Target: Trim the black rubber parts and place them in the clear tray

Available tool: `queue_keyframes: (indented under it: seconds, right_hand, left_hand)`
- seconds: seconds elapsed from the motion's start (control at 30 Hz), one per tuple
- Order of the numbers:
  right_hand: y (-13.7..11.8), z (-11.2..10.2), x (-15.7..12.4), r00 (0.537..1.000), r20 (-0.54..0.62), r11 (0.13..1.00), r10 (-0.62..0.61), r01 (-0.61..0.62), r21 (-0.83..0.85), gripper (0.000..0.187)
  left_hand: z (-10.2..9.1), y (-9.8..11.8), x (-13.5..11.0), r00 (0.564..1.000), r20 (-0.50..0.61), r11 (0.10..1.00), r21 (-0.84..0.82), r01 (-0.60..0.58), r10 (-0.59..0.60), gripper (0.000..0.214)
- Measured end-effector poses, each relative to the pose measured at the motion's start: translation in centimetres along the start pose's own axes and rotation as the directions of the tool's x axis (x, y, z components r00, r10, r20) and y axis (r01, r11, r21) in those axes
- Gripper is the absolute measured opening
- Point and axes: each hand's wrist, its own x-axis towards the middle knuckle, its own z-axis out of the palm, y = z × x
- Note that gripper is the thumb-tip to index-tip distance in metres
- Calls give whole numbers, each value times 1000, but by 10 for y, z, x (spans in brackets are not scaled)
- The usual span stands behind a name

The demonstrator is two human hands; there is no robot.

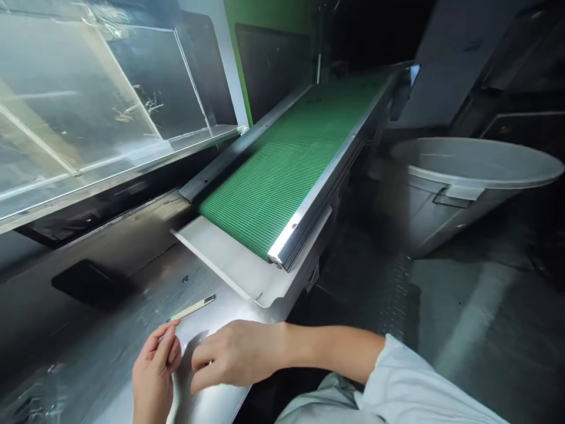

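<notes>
My left hand (156,366) is closed in a pinch above the metal table (145,330), thumb against fingertips. What it grips, if anything, is too small to tell. Just beyond its fingertips is a slim pale stick-like tool (194,307) with a dark end; I cannot tell whether the fingers touch it. To the right, my right hand (236,352) is closed with its fingers curled toward the left hand. A tiny white spot shows between those fingers, but its kind is unclear. A pale curved strip (176,388) runs down beside my left wrist.
A green conveyor belt (282,171) with metal side rails slopes away ahead, with a pale chute plate (216,244) at its near end. A large grey bin (459,194) stands on the right. Clear machine panels (88,106) are at the left.
</notes>
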Motion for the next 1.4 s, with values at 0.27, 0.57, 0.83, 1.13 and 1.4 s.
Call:
queue_keyframes:
  seconds: [0.27, 0.57, 0.83, 1.13, 1.4]
  right_hand:
    - [35, 71, -1, 959, 245, 990, 144, -143, -23, 12]
    - [65, 67, 73, 869, 99, 874, 485, -480, -72, 26]
    - [116, 92, 151, 635, 200, 666, 746, -708, -235, 33]
    - [129, 101, 148, 676, 230, 714, 700, -663, -225, 36]
    - [113, 93, 129, 799, 166, 813, 578, -546, -202, 21]
  left_hand:
    - [-52, -35, -58, 982, -180, 988, 152, -31, 59, 68]
    - [-54, -45, -91, 980, -51, 869, 473, -146, 192, 44]
    - [-55, -38, -95, 974, 87, 819, 528, -224, 211, 39]
    - [-57, -41, -95, 954, 141, 778, 554, -297, 264, 38]
    - [-61, -54, -89, 975, 50, 784, 586, -205, 217, 40]
